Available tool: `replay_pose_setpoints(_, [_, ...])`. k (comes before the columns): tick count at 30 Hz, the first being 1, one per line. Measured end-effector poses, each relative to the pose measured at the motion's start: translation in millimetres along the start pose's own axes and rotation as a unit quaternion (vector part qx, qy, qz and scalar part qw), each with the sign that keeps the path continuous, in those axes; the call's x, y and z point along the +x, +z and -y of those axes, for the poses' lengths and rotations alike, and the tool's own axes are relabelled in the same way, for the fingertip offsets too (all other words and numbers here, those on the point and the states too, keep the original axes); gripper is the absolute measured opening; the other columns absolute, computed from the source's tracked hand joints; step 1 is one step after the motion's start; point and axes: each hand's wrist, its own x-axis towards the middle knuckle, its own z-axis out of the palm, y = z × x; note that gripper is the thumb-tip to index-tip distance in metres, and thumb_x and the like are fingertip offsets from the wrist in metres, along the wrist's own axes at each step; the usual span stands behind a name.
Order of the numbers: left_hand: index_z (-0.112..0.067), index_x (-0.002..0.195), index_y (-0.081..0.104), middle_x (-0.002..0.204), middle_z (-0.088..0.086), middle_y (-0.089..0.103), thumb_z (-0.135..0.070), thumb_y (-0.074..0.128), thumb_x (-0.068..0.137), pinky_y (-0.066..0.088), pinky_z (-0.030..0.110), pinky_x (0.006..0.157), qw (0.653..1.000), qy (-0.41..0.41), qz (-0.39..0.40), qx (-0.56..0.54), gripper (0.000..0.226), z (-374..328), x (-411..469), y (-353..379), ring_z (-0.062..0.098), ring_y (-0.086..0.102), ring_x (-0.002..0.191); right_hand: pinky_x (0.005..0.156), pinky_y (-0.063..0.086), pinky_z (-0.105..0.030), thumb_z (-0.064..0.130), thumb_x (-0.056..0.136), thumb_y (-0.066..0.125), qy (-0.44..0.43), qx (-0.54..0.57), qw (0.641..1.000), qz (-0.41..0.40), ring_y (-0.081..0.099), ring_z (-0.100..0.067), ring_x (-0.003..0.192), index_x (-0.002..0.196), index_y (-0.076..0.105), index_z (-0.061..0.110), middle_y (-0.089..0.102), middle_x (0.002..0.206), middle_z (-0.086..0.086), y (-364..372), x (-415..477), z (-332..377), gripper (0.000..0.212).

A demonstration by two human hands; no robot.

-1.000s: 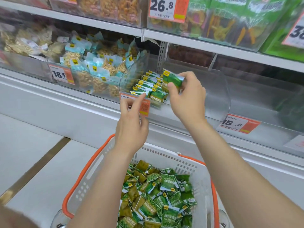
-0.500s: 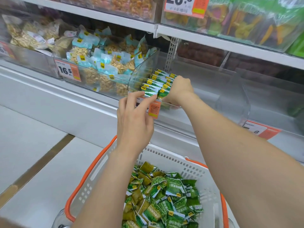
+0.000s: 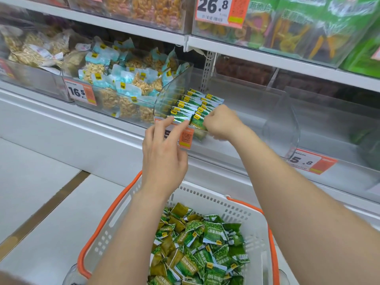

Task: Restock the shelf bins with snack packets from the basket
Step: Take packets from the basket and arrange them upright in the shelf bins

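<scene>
1. Clear bin [image 3: 253,108], lower shelf. Two rows of green packets [image 3: 191,103] stand on edge in its left part, hard against the curved left wall. The rest of the bin floor is bare through to the right wall.
2. Bin front lip is low. An orange price tag [image 3: 186,136] is clipped on it, just below the rows.
3. Left hand [image 3: 164,155] is in front of the lip, fingers straight and slightly spread, tips touching the front left packet [image 3: 181,119].
4. Right hand [image 3: 223,122] is over the lip, fingers curled under and knuckles up, against the front right packet [image 3: 197,123]. Cannot tell whether it pinches it.
5. Above the bin, the upper shelf edge [image 3: 267,54] overhangs, with an open gap between it and the packet tops.
6. Behind the bin there is a slotted upright [image 3: 206,73].
7. Left of the bin, a neighbour bin [image 3: 127,83] heaped with blue-topped nut packs stands just beside the curved wall.
8. Below the bin there is a white ledge [image 3: 102,136], then the basket [image 3: 205,200], white with an orange rim and holding loose packets [image 3: 201,243]. Both forearms cross above it.
9. Right of the bin, a 5.8 tag [image 3: 310,161] sits on the shelf front.
</scene>
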Motion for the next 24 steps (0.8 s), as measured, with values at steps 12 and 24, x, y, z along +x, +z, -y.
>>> replay_pose_setpoints(12, [-0.027,0.100,0.068,0.101,-0.010,0.065,-0.013,0.063,0.091,0.053,0.033,0.079,0.991,-0.119,0.038,-0.040,0.017,36.6,-45.4,29.1,0.012,0.062,0.088,0.047,0.043,-0.030,0.024,0.078,0.050,-0.283,-0.001,0.920,-0.270,0.059,-0.028,0.053,0.078,0.066,0.021,0.061,0.057,0.002,96.4,-114.0,-45.5,0.017])
replay_pose_setpoints(24, [-0.015,0.137,0.062,0.140,0.008,0.057,-0.007,0.056,0.098,0.051,0.043,0.103,0.894,-0.145,0.399,0.141,0.040,90.6,-163.4,103.8,0.030,0.057,0.124,0.065,0.054,-0.035,0.023,0.093,0.048,-0.143,-0.126,0.975,0.113,0.064,-0.026,0.078,0.094,0.067,0.023,0.066,0.085,-0.002,163.5,-128.2,-130.1,0.019])
